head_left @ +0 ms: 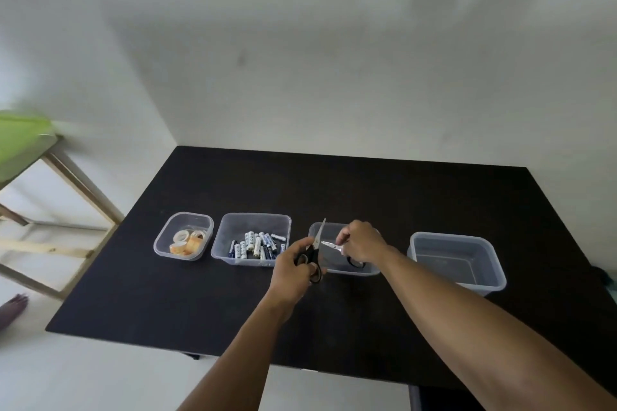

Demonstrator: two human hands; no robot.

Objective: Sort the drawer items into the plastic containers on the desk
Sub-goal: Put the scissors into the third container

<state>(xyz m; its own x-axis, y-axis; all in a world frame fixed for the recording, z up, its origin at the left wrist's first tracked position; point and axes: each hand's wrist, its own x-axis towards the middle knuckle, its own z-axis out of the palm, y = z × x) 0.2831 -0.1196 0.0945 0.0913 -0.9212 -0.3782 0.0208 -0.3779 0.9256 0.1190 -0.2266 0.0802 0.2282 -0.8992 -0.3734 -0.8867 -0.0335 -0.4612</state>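
Several clear plastic containers stand in a row on the black desk (367, 193). The leftmost container (160, 240) holds tape rolls (187, 241). Beside it, a larger container (230, 230) holds several batteries (255, 245). My left hand (295, 269) grips black-handled scissors (315, 252) by the handles, blade pointing up, at the left edge of the third container (347, 270). My right hand (359, 242) hovers over that third container, fingers closed on a second pair of scissors (334, 246) with a black handle (355, 264) inside it. The rightmost container (494, 264) looks empty.
A green-topped wooden table (30, 143) stands left of the desk. A bare foot (13, 309) shows on the floor at the far left. A dark object (420, 397) sits below the desk's near edge.
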